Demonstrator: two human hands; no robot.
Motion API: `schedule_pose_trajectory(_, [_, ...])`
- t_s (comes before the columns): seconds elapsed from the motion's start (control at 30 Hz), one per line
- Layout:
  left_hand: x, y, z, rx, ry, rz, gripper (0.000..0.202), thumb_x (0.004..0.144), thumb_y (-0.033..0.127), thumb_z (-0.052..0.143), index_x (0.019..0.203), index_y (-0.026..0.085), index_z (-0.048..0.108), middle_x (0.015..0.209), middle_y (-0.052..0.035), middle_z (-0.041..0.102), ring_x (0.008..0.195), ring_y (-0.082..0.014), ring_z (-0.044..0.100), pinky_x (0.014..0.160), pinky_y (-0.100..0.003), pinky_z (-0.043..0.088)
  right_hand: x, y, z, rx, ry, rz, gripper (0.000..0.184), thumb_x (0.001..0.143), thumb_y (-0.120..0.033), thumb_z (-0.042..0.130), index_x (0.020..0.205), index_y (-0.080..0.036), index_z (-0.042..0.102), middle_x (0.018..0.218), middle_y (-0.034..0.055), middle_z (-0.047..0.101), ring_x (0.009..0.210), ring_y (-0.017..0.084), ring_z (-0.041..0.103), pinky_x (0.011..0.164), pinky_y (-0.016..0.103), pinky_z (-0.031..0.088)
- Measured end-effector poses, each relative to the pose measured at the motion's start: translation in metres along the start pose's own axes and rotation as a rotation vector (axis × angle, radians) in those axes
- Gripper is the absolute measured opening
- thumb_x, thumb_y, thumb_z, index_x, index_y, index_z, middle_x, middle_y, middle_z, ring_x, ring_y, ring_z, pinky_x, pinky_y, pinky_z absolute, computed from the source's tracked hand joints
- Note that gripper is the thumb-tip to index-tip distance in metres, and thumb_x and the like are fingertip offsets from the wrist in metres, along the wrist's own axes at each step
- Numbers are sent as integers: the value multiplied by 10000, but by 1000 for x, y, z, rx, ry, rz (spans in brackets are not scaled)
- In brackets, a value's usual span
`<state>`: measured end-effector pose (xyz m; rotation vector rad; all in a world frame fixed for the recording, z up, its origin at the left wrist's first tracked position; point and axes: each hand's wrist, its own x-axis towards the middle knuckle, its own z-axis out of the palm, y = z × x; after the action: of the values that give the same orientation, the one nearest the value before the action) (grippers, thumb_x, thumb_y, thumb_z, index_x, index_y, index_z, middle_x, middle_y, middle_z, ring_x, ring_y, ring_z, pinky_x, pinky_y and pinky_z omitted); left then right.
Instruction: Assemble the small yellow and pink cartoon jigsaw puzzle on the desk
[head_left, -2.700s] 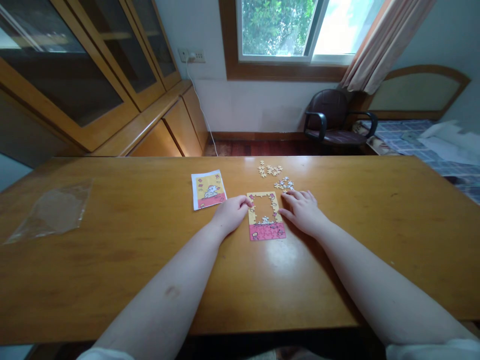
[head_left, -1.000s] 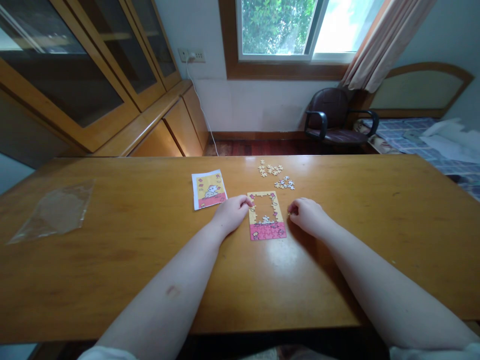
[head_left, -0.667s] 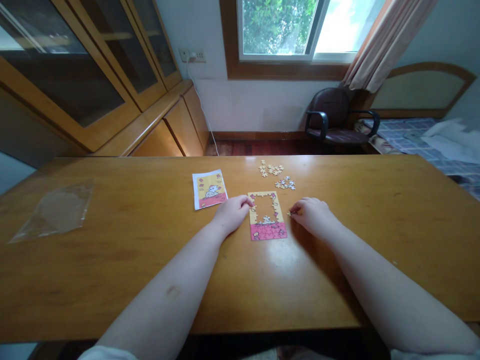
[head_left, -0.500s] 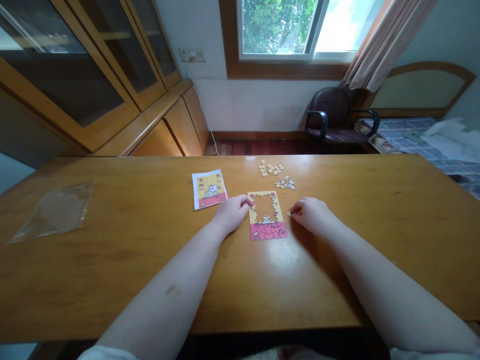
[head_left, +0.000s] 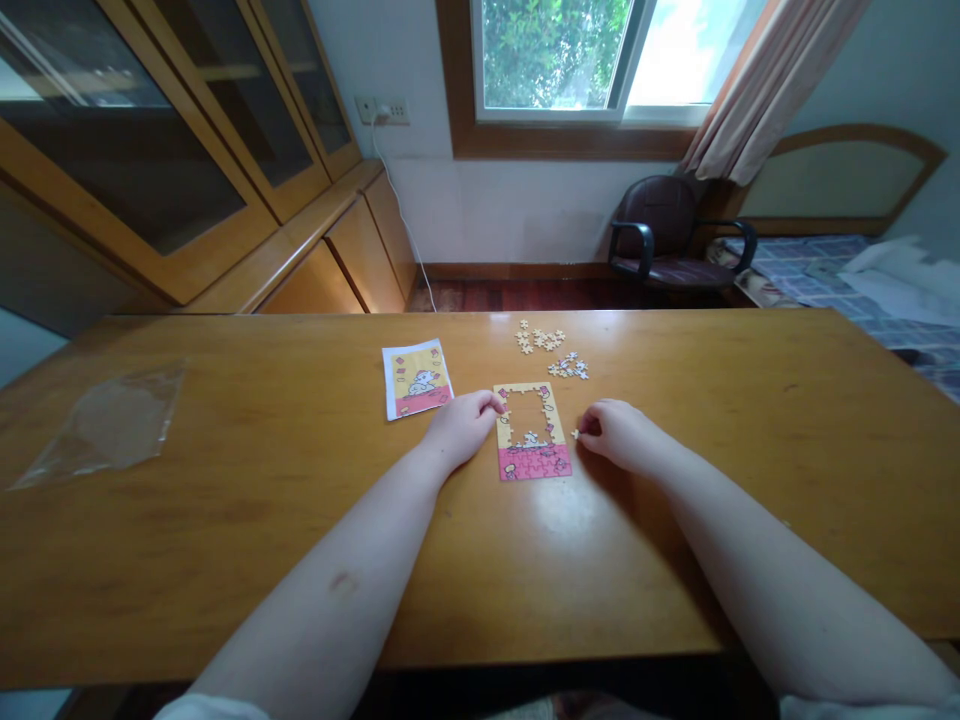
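A partly assembled jigsaw puzzle (head_left: 534,464) lies flat on the table, pink along the bottom and yellow around the border, with a gap in its middle that shows the wood. At its upper left edge rests my left hand (head_left: 470,418), fingers curled together and fingertips touching the border. Just right of the puzzle, my right hand (head_left: 611,430) pinches a small puzzle piece (head_left: 576,434) between thumb and fingers, low over the table. Beyond the puzzle lie two loose groups: yellow pieces (head_left: 549,340) farther off and whitish pieces (head_left: 570,367) nearer.
A printed reference picture (head_left: 417,380) lies left of the puzzle, close to my left forearm. Far left on the wooden table (head_left: 285,520) is a clear plastic bag (head_left: 105,420). Beyond the table stand a cabinet (head_left: 300,255), an office chair (head_left: 664,235) and a bed (head_left: 817,265).
My right hand has shifted very slightly, and the pinched piece is turned a little and sits slightly lower. The left hand stays on the puzzle's edge.
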<state>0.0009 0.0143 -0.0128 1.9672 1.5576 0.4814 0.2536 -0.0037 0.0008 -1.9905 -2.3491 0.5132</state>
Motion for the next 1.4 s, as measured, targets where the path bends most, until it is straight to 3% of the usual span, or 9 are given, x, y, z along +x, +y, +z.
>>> schedule_pose_trajectory(0.33, [0, 1, 0, -6, -5, 3, 273, 816, 240, 423, 912, 249, 679, 1021, 4, 707, 958, -202, 616, 848, -308, 464, -3, 0, 0, 107, 18, -28, 42, 709, -178, 611, 735, -208, 624, 769, 9, 673, 686, 143, 583, 602, 229, 390])
schedule_pose_trajectory(0.5, [0, 0, 0, 1, -1, 12, 264, 817, 238, 424, 902, 262, 673, 1024, 18, 707, 965, -203, 618, 837, -307, 465, -12, -12, -7, 198, 118, -150, 81, 762, -181, 588, 778, -221, 656, 771, 7, 666, 716, 141, 583, 650, 227, 405])
schedule_pose_trajectory(0.63, [1, -1, 1, 5, 2, 20, 260, 818, 242, 421, 894, 257, 669, 1010, 15, 708, 952, -201, 620, 828, -302, 462, -20, -28, -3, 286, 63, -312, 83, 779, -185, 613, 768, -233, 680, 783, -5, 668, 739, 130, 584, 702, 223, 422])
schedule_pose_trajectory(0.83, [1, -3, 3, 11, 7, 32, 259, 819, 258, 420, 901, 260, 666, 995, 16, 706, 933, -200, 618, 819, -298, 463, -20, -42, 15, 354, 28, -380, 53, 788, -204, 643, 798, -228, 689, 799, 1, 673, 767, 133, 595, 745, 241, 444])
schedule_pose_trajectory(1.13, [2, -5, 4, 16, 6, 46, 255, 826, 264, 415, 904, 267, 658, 1008, 29, 703, 946, -201, 617, 811, -301, 458, -10, -42, 28, 250, 140, -537, 79, 823, -184, 612, 853, -197, 684, 837, 29, 689, 810, 149, 594, 806, 274, 422])
schedule_pose_trajectory(1.4, [1, -3, 3, 16, 8, 36, 252, 825, 257, 425, 907, 260, 663, 1005, 24, 706, 945, -196, 617, 804, -286, 462, -19, -49, 25, 85, 195, -489, 158, 885, -265, 531, 897, -186, 668, 867, 50, 683, 854, 167, 585, 800, 285, 370])
